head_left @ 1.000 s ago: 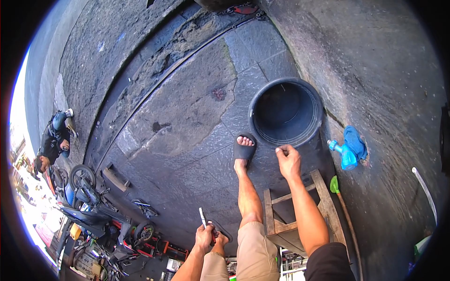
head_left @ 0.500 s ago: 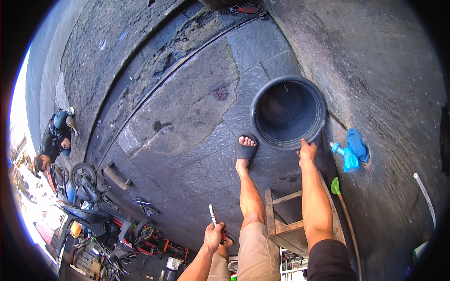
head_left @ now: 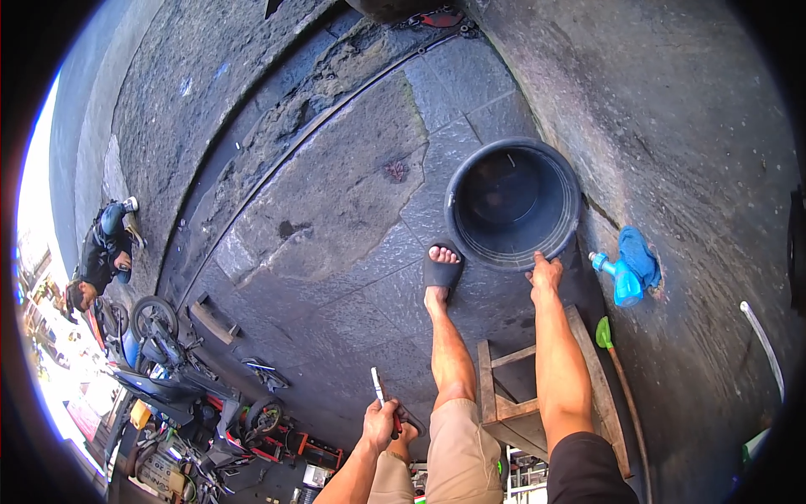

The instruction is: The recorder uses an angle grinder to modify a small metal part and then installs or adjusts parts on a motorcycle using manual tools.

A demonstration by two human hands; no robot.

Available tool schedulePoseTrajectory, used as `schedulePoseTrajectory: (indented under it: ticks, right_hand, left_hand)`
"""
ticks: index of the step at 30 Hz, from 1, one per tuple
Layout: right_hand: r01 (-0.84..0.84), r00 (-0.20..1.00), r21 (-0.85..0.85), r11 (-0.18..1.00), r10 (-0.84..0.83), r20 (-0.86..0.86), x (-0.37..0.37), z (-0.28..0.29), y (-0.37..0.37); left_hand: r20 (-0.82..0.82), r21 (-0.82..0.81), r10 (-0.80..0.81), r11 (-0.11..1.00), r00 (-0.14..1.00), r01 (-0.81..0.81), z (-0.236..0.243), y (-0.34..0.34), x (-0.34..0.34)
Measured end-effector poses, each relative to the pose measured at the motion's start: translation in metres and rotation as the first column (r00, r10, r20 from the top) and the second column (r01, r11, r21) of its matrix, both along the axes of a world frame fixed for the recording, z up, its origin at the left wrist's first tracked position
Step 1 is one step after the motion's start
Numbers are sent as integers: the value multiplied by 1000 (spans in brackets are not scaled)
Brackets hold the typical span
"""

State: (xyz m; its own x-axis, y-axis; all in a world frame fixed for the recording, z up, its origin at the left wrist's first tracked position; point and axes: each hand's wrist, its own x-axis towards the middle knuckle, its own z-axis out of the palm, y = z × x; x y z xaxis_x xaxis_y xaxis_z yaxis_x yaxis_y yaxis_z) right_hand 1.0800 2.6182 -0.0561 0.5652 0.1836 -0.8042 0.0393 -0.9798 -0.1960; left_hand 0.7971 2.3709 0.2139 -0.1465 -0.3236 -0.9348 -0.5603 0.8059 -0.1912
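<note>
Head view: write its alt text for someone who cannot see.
A person's right hand grips the near rim of a black tub on dark paving; the left hand holds a slim red-and-silver tool. Nearby are a wooden frame and, lower left, motorcycles.

Missing the lower part of a silver-and-red tool [head_left: 377, 386] inside the left hand [head_left: 380, 422]; not making out its kind. Not resolving the fingertip contact of the right hand [head_left: 546, 275] at the black tub [head_left: 452, 202]. Missing some of the wooden stool [head_left: 515, 409] behind the right forearm [head_left: 561, 361].
</note>
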Motion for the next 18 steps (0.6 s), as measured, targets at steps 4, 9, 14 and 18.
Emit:
schedulePoseTrajectory:
  ticks: [4, 9, 14, 18]
  right_hand:
    - [-11, 1000, 5, 1000, 11, 2, 4, -8, 0]
    - [-484, 645, -34, 875, 382, 662, -6, -8, -10]
    - [-733, 676, 356, 579, 563, 476, -64, -6, 41]
    - [-808, 567, 220, 546, 623, 539, -66, -70, 92]
  left_hand:
    - [21, 2, -27, 1000, 999, 27, 1, -6, -3]
    - [26, -28, -63, 998, 998, 63, 3, -2, -4]
    - [19, -63, -35, 997, 999, 36, -5, -11, -9]
    - [22, -76, -18, 997, 1000, 20, -28, -16, 0]
